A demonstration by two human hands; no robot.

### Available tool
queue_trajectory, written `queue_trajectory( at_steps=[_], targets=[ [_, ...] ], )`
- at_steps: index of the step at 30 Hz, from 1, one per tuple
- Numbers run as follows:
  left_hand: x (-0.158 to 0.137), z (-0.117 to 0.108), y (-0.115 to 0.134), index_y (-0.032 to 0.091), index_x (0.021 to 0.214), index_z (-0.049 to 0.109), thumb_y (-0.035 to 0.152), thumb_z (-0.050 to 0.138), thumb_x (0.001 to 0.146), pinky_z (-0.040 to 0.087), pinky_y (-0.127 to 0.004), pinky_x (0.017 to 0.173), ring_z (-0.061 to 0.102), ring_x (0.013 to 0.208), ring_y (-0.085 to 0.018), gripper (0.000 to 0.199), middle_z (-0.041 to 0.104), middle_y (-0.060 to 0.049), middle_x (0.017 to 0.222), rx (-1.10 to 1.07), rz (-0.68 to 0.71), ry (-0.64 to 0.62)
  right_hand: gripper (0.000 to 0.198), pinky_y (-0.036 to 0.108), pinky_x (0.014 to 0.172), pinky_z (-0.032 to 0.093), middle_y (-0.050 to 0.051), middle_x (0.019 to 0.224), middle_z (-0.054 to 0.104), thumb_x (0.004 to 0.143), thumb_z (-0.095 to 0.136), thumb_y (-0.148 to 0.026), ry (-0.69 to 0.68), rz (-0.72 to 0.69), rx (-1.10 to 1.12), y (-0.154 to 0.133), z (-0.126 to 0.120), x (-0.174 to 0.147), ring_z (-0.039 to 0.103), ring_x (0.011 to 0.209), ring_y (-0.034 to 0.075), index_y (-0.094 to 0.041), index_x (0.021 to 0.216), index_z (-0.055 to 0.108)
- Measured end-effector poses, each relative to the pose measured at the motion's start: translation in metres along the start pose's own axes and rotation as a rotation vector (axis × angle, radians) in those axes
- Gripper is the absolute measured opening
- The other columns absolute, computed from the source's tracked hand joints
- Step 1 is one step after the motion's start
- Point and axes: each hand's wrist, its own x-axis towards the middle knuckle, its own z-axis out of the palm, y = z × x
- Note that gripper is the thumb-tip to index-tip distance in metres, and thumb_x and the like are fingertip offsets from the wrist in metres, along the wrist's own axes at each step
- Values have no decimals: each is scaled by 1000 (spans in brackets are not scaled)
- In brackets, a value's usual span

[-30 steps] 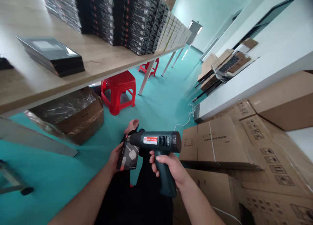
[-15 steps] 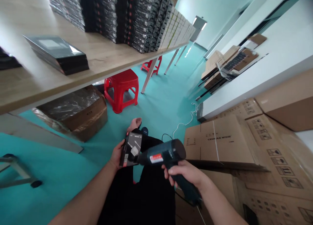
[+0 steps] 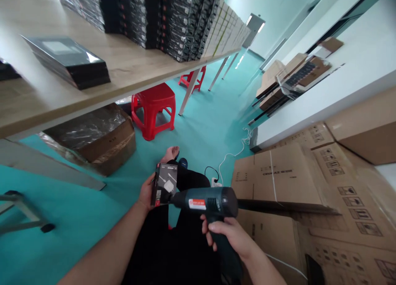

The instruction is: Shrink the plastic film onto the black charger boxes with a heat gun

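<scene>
Black rectangular card box [image 3: 163,182] in L hand [image 3: 147,193], just L of dark-green plastic heat gun [image 3: 198,198] in R hand [image 3: 227,232]. Film-wrapped black box stacks [image 3: 182,25] on long wood-grain table [image 3: 126,64], fwd L; brown cardboard cartons [image 3: 291,180] R of gun.

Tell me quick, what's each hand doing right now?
Left hand: closed, holding the small black box.
Right hand: closed, holding the heat gun.

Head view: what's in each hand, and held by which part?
The left hand holds a black charger box by its left side; the right hand holds a heat gun by its pistol grip.
</scene>
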Motion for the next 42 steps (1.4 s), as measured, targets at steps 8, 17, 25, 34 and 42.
queue_trajectory(
  at_steps=[8,17,25,34,42],
  targets=[
    [9,-8,1,16,105,60,42,60,80,52,-47,83,67,87,-27,36,70,-10,95,-44,189,53,33,22,45,45,10,83,66,75,55,-22,-97,-53,169,8,13,-3,60,56,14,-9,104,62],
    [9,-21,5,12,100,60,39,58,82,48,-56,86,64,97,-33,33,69,-15,98,-138,180,12,28,26,49,46,9,84,65,76,58,-22,-31,-128,139,1,27,11,60,58,15,-12,102,63],
    [9,-19,2,12,106,59,45,55,82,48,-57,85,61,103,-36,41,67,-18,105,-135,110,41,26,26,50,46,7,82,65,76,60,-22,9,-116,65,-2,29,10,59,59,14,-13,101,65],
    [12,-24,2,14,101,59,46,58,80,48,-56,86,64,97,-34,39,68,-16,101,-129,125,41,27,27,51,47,7,83,65,78,60,-25,115,-158,31,-9,36,16,59,60,15,-14,102,64],
    [16,-24,1,13,101,60,43,57,82,53,-50,78,66,91,-32,35,69,-16,96,-117,113,41,31,27,52,48,7,86,65,76,62,-24,43,-228,90,-8,48,19,59,62,15,-15,105,64]
  ],
)
